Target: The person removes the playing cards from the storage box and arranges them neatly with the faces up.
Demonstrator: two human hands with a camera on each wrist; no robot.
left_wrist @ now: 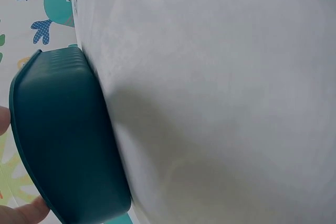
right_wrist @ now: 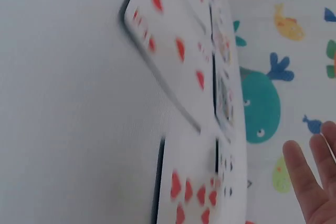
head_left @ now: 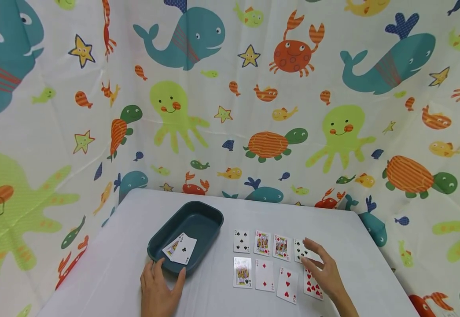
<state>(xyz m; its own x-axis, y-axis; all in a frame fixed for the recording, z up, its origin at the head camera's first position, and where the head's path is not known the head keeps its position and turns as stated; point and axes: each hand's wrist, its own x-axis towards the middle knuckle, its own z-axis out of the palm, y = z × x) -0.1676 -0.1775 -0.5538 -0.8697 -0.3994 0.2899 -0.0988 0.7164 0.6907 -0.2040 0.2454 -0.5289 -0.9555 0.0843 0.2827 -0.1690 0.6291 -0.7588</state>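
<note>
My left hand (head_left: pixel 160 288) rests at the near end of a dark teal tray (head_left: pixel 218 211), its thumb and fingertips touching the rim. Inside the tray lie several overlapping playing cards (head_left: pixel 184 251), an ace of clubs on top. In the left wrist view, two fingertips meet the tray (left_wrist: pixel 68 135) along its rim. Over the right end of two rows of face-up cards hangs my right hand (head_left: pixel 326 275), thumb and fingers apart. Under it are a black-suited card (head_left: pixel 299 250) and a many-pip heart card (head_left: pixel 312 286). The right wrist view shows its spread fingers at the right edge.
Left of the right hand, the upper row has a black five (head_left: pixel 241 241) and two face cards (head_left: pixel 262 243). The lower row has a king (head_left: pixel 242 273), a two of diamonds (head_left: pixel 264 276) and a tilted heart card (head_left: pixel 287 285). A sea-animal-print curtain (head_left: pixel 222 167) surrounds the white-covered table (head_left: pixel 214 295).
</note>
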